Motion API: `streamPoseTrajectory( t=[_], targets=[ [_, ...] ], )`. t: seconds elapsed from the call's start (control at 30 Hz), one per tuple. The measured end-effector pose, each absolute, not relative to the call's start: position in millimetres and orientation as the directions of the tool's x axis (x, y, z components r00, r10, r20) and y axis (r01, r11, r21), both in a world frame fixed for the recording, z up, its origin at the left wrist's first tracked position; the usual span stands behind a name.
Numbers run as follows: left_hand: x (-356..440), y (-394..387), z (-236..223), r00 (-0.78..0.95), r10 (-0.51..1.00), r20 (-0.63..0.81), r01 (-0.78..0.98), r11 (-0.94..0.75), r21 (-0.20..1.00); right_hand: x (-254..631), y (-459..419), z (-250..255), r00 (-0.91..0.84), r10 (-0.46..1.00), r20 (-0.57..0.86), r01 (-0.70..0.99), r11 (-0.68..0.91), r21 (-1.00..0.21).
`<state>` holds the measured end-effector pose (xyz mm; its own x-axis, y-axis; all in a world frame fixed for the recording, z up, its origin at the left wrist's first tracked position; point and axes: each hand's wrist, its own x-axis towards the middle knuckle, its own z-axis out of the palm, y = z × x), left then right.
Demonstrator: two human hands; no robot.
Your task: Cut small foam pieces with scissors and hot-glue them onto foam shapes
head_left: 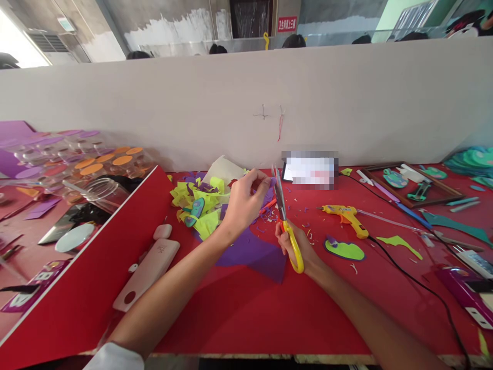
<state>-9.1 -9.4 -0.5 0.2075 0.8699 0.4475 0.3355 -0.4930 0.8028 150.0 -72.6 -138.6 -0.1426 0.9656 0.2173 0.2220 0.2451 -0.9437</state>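
Observation:
My left hand [246, 198] is raised over the red table [239, 308], fingers pinched on a small purple scrap [271, 182] held against the scissor blades. My right hand [298, 246] grips yellow-handled scissors [287, 228], blades pointing up and away. Below my hands lies a purple foam sheet [256, 254]. A heap of yellow-green and purple offcuts [200, 203] sits just left of my left hand.
A yellow glue gun [346, 216] with a black cord lies to the right, near a green and purple cut-out [344, 249]. A wooden frame [416, 186] holds craft pieces at far right. A white case [148, 270] and lidded jars [96, 169] are on the left.

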Motion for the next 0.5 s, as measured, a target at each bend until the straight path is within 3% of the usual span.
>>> streamPoseTrajectory(
  t=[0.5],
  targets=[
    [-7.9,-10.7,1.3,0.207,0.873,0.442,0.337,-0.488,0.805,152.1,-76.4,-129.0,-0.128,0.973,0.19,0.225,0.215,-0.95]
  ],
)
